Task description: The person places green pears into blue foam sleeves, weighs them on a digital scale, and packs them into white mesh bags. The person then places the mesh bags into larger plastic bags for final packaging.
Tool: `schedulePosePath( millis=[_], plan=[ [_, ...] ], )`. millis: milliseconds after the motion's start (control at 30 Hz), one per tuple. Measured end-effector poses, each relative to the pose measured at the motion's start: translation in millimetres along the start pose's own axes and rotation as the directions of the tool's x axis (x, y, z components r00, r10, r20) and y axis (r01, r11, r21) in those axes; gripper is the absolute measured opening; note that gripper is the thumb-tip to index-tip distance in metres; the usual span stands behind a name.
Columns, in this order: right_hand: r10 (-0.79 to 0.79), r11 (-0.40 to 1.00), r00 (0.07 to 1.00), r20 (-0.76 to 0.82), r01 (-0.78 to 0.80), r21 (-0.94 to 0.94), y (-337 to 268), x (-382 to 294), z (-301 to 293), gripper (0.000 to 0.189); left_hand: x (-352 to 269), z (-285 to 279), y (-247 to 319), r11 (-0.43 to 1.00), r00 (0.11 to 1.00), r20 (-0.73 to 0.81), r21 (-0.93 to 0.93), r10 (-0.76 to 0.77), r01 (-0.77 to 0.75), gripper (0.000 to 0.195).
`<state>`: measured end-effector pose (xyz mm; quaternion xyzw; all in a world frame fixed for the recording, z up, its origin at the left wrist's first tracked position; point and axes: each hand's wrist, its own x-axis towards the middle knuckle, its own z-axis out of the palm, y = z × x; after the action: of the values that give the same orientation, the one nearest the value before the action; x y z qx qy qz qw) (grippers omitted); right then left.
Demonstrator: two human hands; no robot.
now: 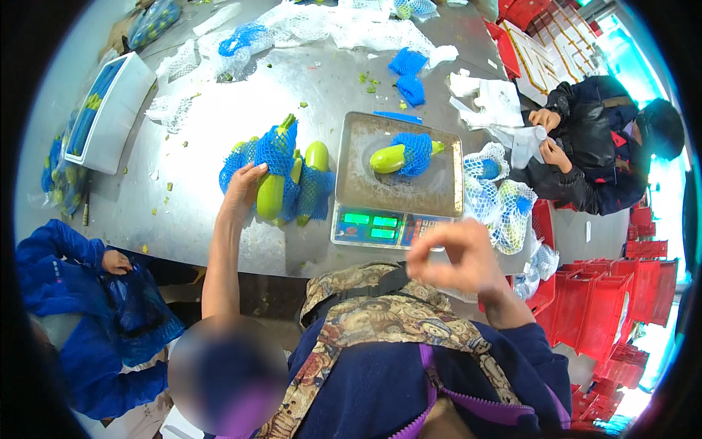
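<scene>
My left hand (245, 184) holds a light green zucchini (270, 196) wrapped in blue foam net, at the left of a small heap of netted zucchinis (317, 186). To the right stands a digital weighing scale (344, 189) with lit green displays. One zucchini (388, 159) with a blue net sleeve lies across its pan. My right hand (458, 258) is raised near the scale's front edge, fingers curled, with nothing seen in it. White-netted packs (513, 217) rest right of the scale.
White foam nets (351, 24) lie along the table's back. A foam box (129, 118) stands at left. One co-worker (598, 142) handles white bags at right, another person (71, 291) is at lower left. Red crates (598, 307) are stacked at right.
</scene>
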<state>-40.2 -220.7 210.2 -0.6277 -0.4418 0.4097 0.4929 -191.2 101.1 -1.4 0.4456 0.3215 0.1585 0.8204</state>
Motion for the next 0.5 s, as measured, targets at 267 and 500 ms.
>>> schedulePosePath(
  millis=[267, 500],
  plan=[
    [-0.051, 0.789, 0.976, -0.210, -0.090, -0.608, 140, 75, -67, 0.035, 12, 42, -28, 0.835, 0.946, 0.241, -0.457, -0.217, 0.308, 0.067],
    [-0.178, 0.129, 0.979, 0.102, 0.126, -0.984, 230, 127, -107, 0.066, 16, 96, 1, 0.979, 0.964, 0.180, 0.089, -0.196, 0.183, 0.056]
  ],
)
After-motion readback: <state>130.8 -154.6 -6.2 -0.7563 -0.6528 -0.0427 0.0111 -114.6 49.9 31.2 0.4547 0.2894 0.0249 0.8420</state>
